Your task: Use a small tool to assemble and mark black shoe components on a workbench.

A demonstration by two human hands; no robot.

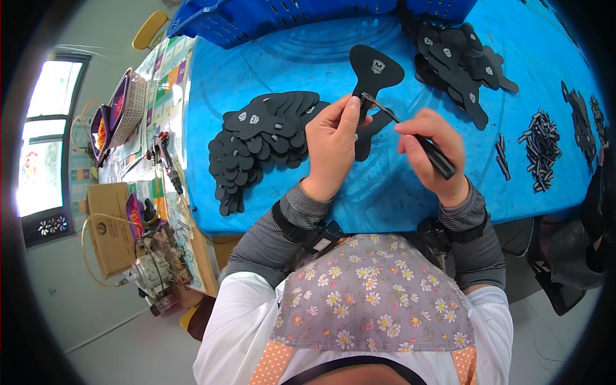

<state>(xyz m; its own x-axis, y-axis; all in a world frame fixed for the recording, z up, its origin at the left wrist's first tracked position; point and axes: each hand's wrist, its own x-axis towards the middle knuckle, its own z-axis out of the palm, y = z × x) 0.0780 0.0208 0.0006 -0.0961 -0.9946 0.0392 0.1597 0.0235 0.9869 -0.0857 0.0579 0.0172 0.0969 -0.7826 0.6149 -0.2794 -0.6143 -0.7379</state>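
Observation:
My left hand (332, 144) is closed on a flat black paddle-shaped piece (369, 76), pinching its narrow neck between thumb and fingers. The piece's wide rounded end, with a pale badge, points away from me. In my right hand (436, 151) is a hand tool with a black handle (439, 160) and a thin metal shaft. The shaft's tip meets the neck of the piece beside my left thumb, by a small striped strip; its exact shape is too small to tell. Another black piece (364, 142) lies on the blue table cover below, partly hidden by my hands.
Overlapping black pieces (256, 147) lie in a fanned stack to the left. A looser pile of badged pieces (452, 58) is at the far right. Small striped strips (542, 151) are heaped on the right. A blue plastic crate (256, 22) stands along the far edge.

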